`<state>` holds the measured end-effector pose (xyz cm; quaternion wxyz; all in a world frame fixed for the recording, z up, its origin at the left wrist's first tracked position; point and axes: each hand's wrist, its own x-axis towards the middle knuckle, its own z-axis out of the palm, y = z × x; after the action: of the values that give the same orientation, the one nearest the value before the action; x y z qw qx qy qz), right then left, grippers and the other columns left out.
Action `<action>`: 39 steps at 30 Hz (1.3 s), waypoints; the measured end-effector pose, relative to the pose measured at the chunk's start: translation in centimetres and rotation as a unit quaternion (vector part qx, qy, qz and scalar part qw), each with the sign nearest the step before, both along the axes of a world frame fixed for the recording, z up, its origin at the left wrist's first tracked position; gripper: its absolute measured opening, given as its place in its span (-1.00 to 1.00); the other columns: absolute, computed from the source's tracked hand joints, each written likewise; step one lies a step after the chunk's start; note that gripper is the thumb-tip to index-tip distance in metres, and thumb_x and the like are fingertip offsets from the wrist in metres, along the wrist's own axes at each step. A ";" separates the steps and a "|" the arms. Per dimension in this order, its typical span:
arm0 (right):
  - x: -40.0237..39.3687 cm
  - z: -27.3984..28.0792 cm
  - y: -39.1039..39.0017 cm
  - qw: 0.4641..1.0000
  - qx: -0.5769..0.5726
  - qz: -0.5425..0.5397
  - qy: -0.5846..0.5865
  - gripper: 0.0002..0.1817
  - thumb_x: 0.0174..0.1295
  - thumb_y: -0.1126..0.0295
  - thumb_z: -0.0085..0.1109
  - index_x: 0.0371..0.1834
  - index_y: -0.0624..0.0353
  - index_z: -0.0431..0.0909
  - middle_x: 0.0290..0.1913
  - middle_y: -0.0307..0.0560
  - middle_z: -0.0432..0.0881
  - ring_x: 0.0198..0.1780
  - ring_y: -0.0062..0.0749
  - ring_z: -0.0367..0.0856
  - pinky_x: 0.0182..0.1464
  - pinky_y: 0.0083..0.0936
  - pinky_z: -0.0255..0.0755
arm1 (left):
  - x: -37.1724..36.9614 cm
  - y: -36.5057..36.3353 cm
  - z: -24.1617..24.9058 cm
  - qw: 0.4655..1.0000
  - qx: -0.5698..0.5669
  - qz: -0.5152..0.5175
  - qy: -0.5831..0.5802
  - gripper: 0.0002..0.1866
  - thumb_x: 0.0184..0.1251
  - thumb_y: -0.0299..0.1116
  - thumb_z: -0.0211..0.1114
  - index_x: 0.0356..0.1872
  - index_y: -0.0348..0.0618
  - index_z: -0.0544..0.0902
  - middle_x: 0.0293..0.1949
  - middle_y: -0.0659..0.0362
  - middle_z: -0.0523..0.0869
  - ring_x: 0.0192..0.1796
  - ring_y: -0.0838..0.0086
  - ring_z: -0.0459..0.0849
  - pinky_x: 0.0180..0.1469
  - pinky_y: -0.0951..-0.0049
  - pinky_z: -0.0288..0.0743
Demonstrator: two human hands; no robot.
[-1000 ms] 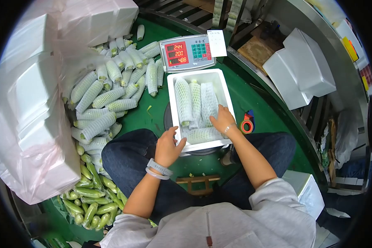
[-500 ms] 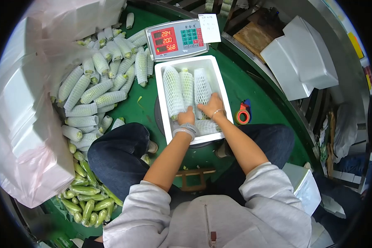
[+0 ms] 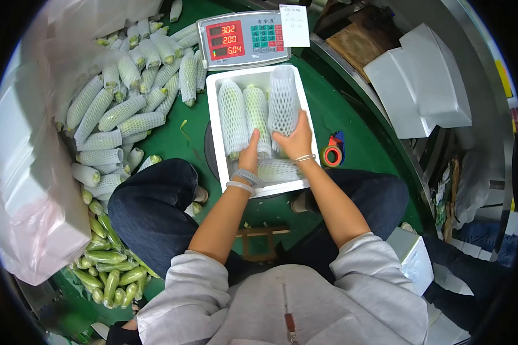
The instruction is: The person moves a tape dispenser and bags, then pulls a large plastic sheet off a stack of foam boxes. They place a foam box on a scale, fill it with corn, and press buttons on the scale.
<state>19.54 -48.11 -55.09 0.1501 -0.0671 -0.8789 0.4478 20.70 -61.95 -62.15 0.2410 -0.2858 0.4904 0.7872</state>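
Note:
A white foam box (image 3: pixel 213 109) stands in front of me on a scale, with several net-wrapped vegetables inside. My right hand (image 3: pixel 295 138) grips the lower part of the rightmost wrapped vegetable (image 3: pixel 283 98), whose top reaches over the box's far rim. My left hand (image 3: pixel 249 154) is at the lower end of the middle wrapped vegetable (image 3: pixel 255 112), thumb pointing up; its other fingers are hidden. Another wrapped vegetable (image 3: pixel 232 115) lies along the left wall. One more (image 3: pixel 279 171) lies crosswise at the near end, below both hands.
The scale's display (image 3: pixel 244 40) stands beyond the box. Many net-wrapped vegetables (image 3: pixel 121 123) are piled at left, with unwrapped green ones (image 3: pixel 112 267) nearer. A tape dispenser (image 3: pixel 332 152) lies right of the box. White foam boxes (image 3: pixel 420 80) stand farther right.
The rightmost vegetable has moved up toward the far rim with my right hand. My left hand has shifted up slightly. The top display reading went from 2.84 to 3.02.

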 end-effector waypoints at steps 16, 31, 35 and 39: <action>7.1 13.2 -11.4 0.759 -0.545 0.264 -0.239 -0.16 -0.13 0.26 0.29 0.23 0.34 0.09 0.04 0.03 0.43 0.01 -0.30 0.51 0.06 -0.45 0.42 | 9.3 -7.9 21.4 0.947 0.141 0.176 0.230 -0.38 0.37 0.05 -0.12 0.33 -0.06 0.07 0.12 0.15 0.40 0.01 0.52 0.46 -0.27 0.53 0.50; -10.1 -14.9 -30.3 0.635 -0.547 0.030 -0.544 -0.53 -0.17 0.39 0.31 -0.14 0.31 0.41 -0.31 0.04 0.57 -0.34 -0.11 0.60 -0.33 -0.08 0.51 | 7.3 -35.3 -6.6 0.747 -0.661 -0.055 0.052 -0.48 -0.04 -0.28 0.32 0.00 -0.23 0.43 -0.15 -0.11 0.56 -0.16 0.04 0.57 -0.11 0.16 0.46; -6.8 -20.1 -34.2 0.837 -0.303 -0.025 -0.454 0.00 -0.33 0.25 0.47 0.19 0.40 0.06 0.10 0.32 0.32 0.02 0.06 0.44 0.06 -0.22 0.37 | 2.3 -35.2 -9.8 0.676 -0.724 -0.125 0.049 -0.23 -0.17 -0.40 0.34 0.21 -0.15 0.24 0.19 -0.11 0.30 0.22 0.04 0.27 0.21 0.16 0.21; -10.9 -17.3 -36.2 0.964 0.104 0.042 -0.240 -0.08 -0.20 0.14 0.41 0.19 0.32 0.10 0.22 0.29 0.19 0.26 0.07 0.17 0.28 -0.20 0.08 | -0.6 -39.0 -14.6 0.531 -0.816 -0.205 0.095 -0.19 -0.31 -0.44 0.37 0.17 -0.14 0.28 0.12 -0.01 0.38 0.16 0.06 0.32 0.27 0.05 0.09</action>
<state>8.68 -84.35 -72.39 -0.0781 -0.1197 -0.9328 0.3308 20.12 -100.93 -76.79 0.0093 -0.1729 0.9849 -0.0042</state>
